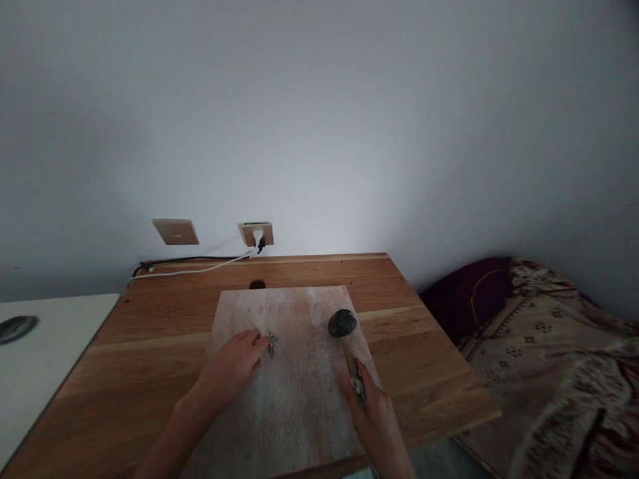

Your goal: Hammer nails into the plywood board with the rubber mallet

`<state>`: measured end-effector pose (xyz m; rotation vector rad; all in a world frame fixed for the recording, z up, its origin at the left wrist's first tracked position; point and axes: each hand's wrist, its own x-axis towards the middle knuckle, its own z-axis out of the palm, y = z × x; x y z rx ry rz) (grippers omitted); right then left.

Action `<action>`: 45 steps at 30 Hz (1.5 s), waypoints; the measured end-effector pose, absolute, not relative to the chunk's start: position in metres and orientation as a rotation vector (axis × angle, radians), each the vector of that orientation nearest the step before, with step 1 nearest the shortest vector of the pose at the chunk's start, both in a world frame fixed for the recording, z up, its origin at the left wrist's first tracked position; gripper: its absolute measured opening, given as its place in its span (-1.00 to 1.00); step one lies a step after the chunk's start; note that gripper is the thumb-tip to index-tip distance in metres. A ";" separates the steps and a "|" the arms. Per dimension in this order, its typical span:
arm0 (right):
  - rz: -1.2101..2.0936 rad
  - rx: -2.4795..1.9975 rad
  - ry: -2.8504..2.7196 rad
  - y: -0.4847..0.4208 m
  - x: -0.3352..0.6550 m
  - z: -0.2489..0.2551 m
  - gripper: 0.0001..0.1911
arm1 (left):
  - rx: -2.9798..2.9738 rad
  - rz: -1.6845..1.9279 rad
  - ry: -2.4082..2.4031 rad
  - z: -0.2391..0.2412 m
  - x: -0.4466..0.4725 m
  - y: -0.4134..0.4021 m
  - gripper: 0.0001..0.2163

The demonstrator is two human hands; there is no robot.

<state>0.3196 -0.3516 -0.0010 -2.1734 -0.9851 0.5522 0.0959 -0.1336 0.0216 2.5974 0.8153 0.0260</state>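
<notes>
Partly covered by the right hand (372, 404), the handle of the hammer (342, 324) shows only its upper stretch and a patterned bit between the fingers. The picture is dim and soft, so the small metal pieces (272, 345), which look like nails, cannot be counted; they lie in a little heap on the pale board (299, 386), right at the left fingertips. Whether the left hand (237, 357) pinches one of them is impossible to tell. Near the board's far edge runs a row of tiny dark spots (281, 308), too small to read as holes or nail heads. The board's near left corner runs out of the frame.

Under the board is a wooden counter (414, 326); behind it, a white cable (194, 271) leads to a wall socket (257, 234). A patterned cloth (539, 359) is heaped at right.

The left forearm reaches in from below, palm down, fingers loosely curled. The right hand is closed round the hammer's handle, its dark head above the board's right side.
</notes>
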 end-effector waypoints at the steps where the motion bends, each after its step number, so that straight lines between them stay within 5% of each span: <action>1: 0.559 -2.172 -0.976 -0.351 0.321 0.000 -0.39 | 2.608 0.052 0.801 0.021 0.097 -0.135 -0.68; 12: 0.496 -2.107 -0.889 -0.364 0.331 -0.010 -0.39 | 2.203 0.629 0.635 0.020 0.211 -0.123 -0.82; 19: 0.480 -2.092 -0.887 -0.365 0.333 -0.018 -0.42 | 2.224 0.531 0.745 0.004 0.278 -0.109 -0.81; 45: 0.589 -2.028 -0.896 -0.362 0.336 -0.002 -0.43 | 2.237 0.604 0.776 -0.020 0.284 -0.114 -0.82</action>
